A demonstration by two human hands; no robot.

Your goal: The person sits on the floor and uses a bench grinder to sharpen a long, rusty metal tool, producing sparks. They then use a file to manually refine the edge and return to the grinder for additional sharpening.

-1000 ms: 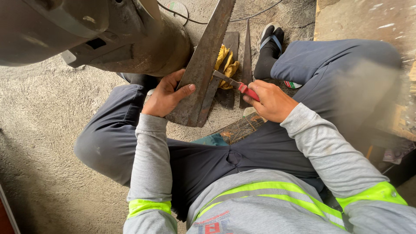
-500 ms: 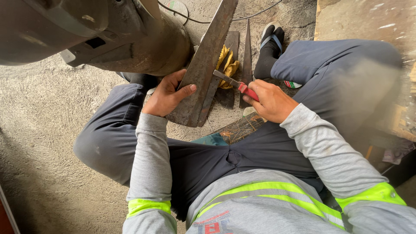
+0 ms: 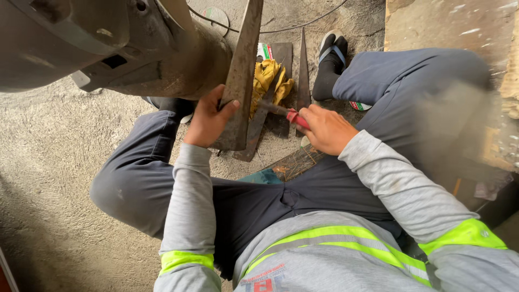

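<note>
Head view, one frame. Left hand (image 3: 208, 119): grip clenched on the edge of a long tapered steel plate (image 3: 241, 75), thumb across its face; the plate slants up from the concrete floor (image 3: 48, 162) and leans beside a large rusty grey machine housing (image 3: 124, 48). Right hand (image 3: 324, 130): grip clenched on a red-handled tool (image 3: 289, 114), its dark shaft pointing towards the plate and ending just beside it. Yellow gloves (image 3: 267, 78): crumpled on the floor behind the plate, near a second narrow pointed steel strip (image 3: 303, 75). Small packet (image 3: 264, 51): rectangular, white with red and green, on the floor above the gloves. Person seated on the floor, legs apart, grey trousers, grey sleeves with yellow-green reflective bands. Black cable (image 3: 281, 27): curved across the floor at the top.
</note>
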